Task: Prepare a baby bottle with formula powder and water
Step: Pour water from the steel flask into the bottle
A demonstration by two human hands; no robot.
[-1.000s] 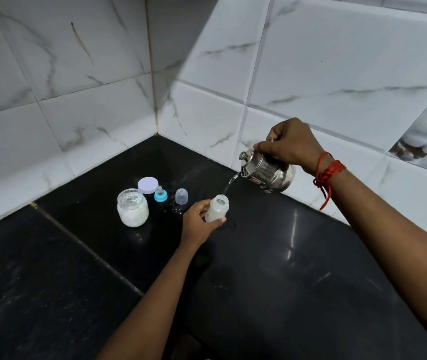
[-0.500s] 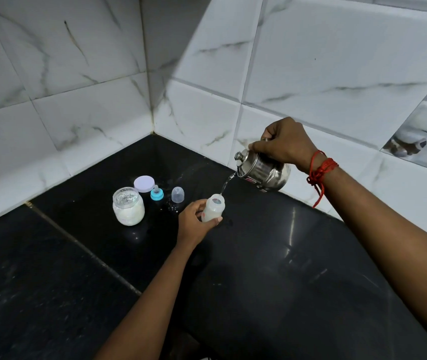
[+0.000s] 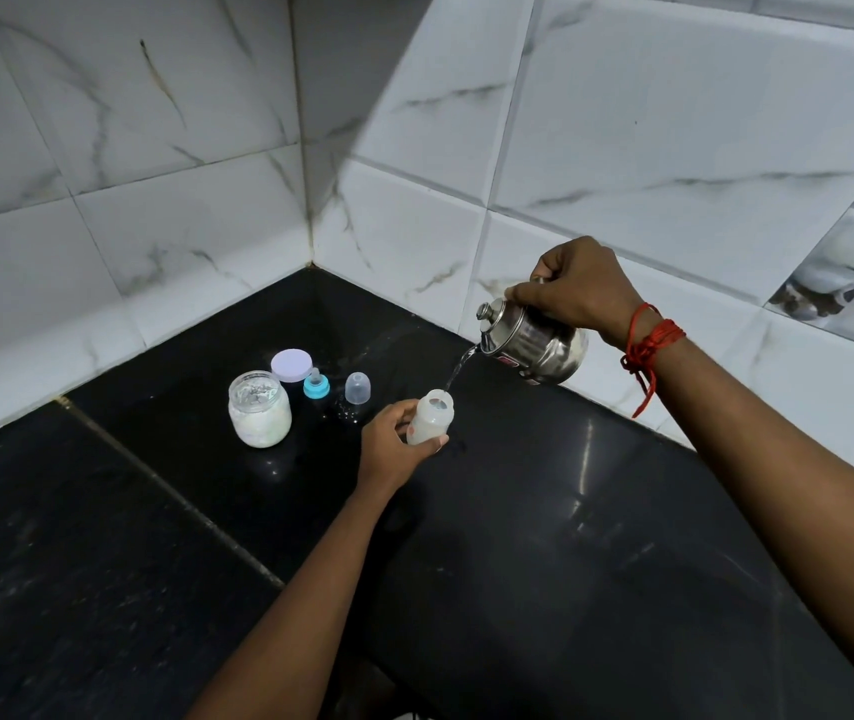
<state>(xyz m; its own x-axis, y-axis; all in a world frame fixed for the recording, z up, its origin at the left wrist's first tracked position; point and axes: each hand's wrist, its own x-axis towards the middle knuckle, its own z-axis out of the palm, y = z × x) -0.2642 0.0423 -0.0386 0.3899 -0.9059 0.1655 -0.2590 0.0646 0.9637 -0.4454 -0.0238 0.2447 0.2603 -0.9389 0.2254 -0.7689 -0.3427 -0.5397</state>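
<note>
Over counter [image 3: 570, 563], left hand [image 3: 388, 449] grips bottle [image 3: 430, 420], right hand [image 3: 578, 283] grips kettle [image 3: 536, 350].

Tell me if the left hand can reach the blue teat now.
Likely not yet: the left hand grips the bottle under the stream from the kettle, though the blue teat stands uncovered nearby.

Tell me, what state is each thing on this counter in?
Bottle: uncapped, gripped by left hand, water streaming in.
Kettle: tilted, pouring, gripped by right hand.
Jar: open, white powder inside.
Lid: off, lying by the jar.
Teat: off the bottle, standing on counter.
Cap: off, standing beside the teat.
</note>
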